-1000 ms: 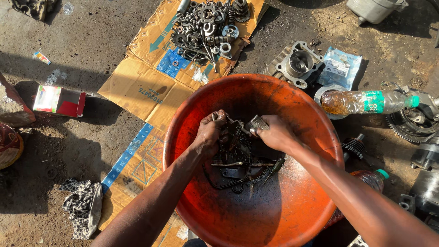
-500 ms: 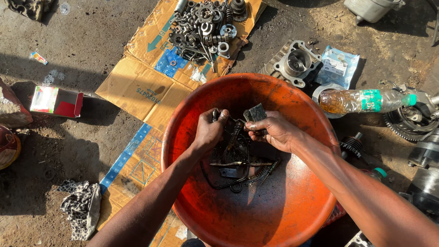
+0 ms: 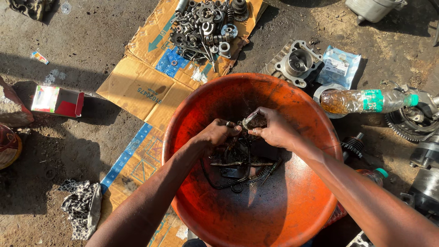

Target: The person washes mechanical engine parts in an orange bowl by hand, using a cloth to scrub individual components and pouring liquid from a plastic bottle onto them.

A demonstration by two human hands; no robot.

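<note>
**Hands and Parts Inside the Orange Basin**

While both hands work inside the large round orange plastic basin [image 3: 292,215], the small grey metal engine part [image 3: 254,121] sits above the basin's centre, clamped between the fingers of the right hand [image 3: 274,130]. The left hand [image 3: 218,135] is closed, its fingers curled just beside the same part; whether it grips the part or a separate piece cannot be told. Below the hands, a dark oily cluster of thin rods, wire and a spring [image 3: 238,168] lies on the basin floor. The basin rests on flattened brown cardboard with blue printing [image 3: 137,87] spread over the dirt ground. At the far end of the cardboard lies a pile of steel gears, bearings and bolts [image 3: 206,27]. A grey cast engine cylinder [image 3: 297,61] and a clear plastic bottle holding amber liquid [image 3: 361,100] lie near the basin's right rim. A patterned rag [image 3: 82,206] lies well to the left.
</note>
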